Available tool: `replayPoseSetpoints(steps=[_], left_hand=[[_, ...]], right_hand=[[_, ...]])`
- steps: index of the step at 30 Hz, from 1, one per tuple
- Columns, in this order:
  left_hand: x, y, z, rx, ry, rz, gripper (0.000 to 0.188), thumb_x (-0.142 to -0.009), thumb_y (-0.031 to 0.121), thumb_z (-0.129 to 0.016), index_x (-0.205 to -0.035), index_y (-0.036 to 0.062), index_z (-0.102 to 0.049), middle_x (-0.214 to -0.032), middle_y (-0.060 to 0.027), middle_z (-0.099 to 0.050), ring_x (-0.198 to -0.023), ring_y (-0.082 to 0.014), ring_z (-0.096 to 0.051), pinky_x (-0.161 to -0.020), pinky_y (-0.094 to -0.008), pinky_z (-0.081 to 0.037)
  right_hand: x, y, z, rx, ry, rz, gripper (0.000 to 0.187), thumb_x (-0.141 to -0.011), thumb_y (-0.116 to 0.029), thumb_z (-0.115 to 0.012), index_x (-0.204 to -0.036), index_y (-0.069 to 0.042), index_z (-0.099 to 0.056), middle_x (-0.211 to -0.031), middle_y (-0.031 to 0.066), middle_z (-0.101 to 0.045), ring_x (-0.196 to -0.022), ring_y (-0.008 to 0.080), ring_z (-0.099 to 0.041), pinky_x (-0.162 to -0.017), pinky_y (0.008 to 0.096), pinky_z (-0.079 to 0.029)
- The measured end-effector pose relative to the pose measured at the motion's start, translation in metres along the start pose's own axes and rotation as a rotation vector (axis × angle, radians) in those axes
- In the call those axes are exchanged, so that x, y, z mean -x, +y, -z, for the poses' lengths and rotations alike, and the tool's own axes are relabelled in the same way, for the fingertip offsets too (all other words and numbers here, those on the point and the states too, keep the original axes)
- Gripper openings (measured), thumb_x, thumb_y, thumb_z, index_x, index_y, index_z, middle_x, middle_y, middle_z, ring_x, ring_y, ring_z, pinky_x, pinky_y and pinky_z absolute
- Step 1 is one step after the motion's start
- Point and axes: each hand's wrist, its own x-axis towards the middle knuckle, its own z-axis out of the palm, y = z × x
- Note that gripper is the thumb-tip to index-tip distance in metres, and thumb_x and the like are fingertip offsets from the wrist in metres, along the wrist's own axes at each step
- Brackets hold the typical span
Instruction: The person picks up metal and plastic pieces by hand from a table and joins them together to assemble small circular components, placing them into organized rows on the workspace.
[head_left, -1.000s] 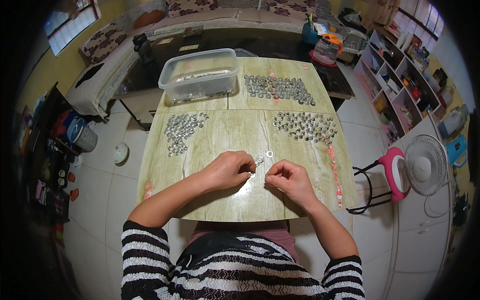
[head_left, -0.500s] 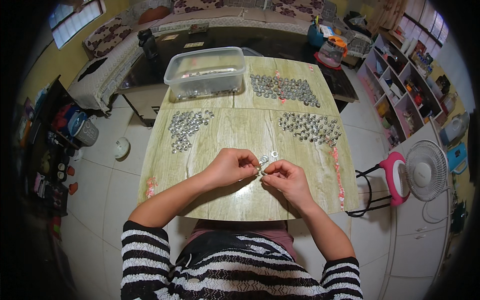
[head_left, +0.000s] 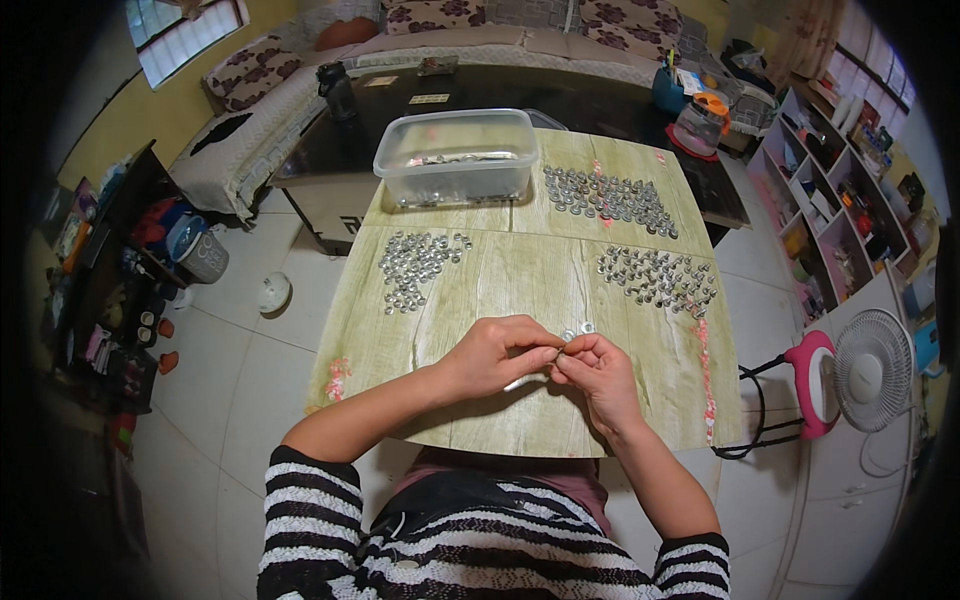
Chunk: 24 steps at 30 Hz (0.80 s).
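Observation:
Over the near part of the wood-patterned table (head_left: 500,285), my left hand (head_left: 492,354) and my right hand (head_left: 601,377) meet fingertip to fingertip. Both are closed in a pinch on a small metal piece, mostly hidden by the fingers. Just beyond them lie a flat metal ring (head_left: 587,327) and another small round metal part (head_left: 568,335). Several shiny ring-like metal pieces (head_left: 420,264) are spread out at the left. On the right are small pointed metal pieces on round bases (head_left: 655,280), with a second, denser group of them (head_left: 610,203) farther back.
A clear plastic box (head_left: 455,183) with metal parts inside stands at the table's back left. Behind it is a dark table (head_left: 400,105) with a jug (head_left: 700,130). A pink stool (head_left: 812,375) and a white fan (head_left: 868,370) stand at the right.
The fingertips have come together, covering the small piece that showed between them before. The whole view has shifted, so the table appears farther right and slightly lower.

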Motion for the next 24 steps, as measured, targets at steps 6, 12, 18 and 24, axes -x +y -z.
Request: replayPoseSetpoints(steps=[6, 12, 18, 24], left_hand=[[-0.028, -0.017, 0.045, -0.174, 0.074, 0.219, 0.02, -0.07, 0.01, -0.06, -0.088, 0.0026, -0.06, -0.084, -0.0072, -0.058, -0.077, -0.016, -0.055, -0.069, -0.0268, -0.044], [-0.05, -0.083, 0.106, -0.715, 0.071, 0.187, 0.022, -0.064, 0.012, -0.063, -0.084, 0.0048, -0.061, -0.082, -0.0106, -0.056, -0.079, -0.0242, -0.054, -0.07, -0.031, -0.044], [-0.059, -0.086, 0.107, -0.773, -0.071, 0.246, 0.017, -0.063, 0.012, -0.063, -0.078, 0.0048, -0.062, -0.079, -0.0114, -0.056, -0.076, -0.0262, -0.053, -0.068, -0.0322, -0.043], [-0.052, -0.047, 0.077, -0.133, 0.032, 0.383, 0.016, -0.068, 0.011, -0.062, -0.08, 0.001, -0.06, -0.074, -0.0071, -0.059, -0.067, -0.0146, -0.057, -0.062, -0.0254, -0.045]], right_hand=[[0.003, -0.007, 0.0, -0.036, -0.009, -0.032, 0.012, -0.076, 0.0, -0.053, -0.086, 0.001, -0.047, -0.072, 0.0076, -0.055, -0.061, 0.0113, -0.055, -0.056, 0.0228, -0.048], [0.005, -0.01, 0.004, -0.03, -0.024, -0.04, 0.011, -0.076, 0.001, -0.052, -0.086, 0.0, -0.047, -0.075, 0.0083, -0.056, -0.063, 0.0118, -0.056, -0.057, 0.0234, -0.049], [0.009, -0.009, 0.009, -0.022, 0.002, -0.024, 0.011, -0.076, 0.001, -0.052, -0.087, 0.0, -0.047, -0.074, 0.0081, -0.056, -0.064, 0.0117, -0.056, -0.058, 0.0231, -0.048], [0.009, -0.01, 0.012, 0.008, -0.002, 0.002, 0.012, -0.076, 0.0, -0.053, -0.087, 0.001, -0.048, -0.074, 0.0074, -0.055, -0.064, 0.0112, -0.056, -0.058, 0.0219, -0.048]])
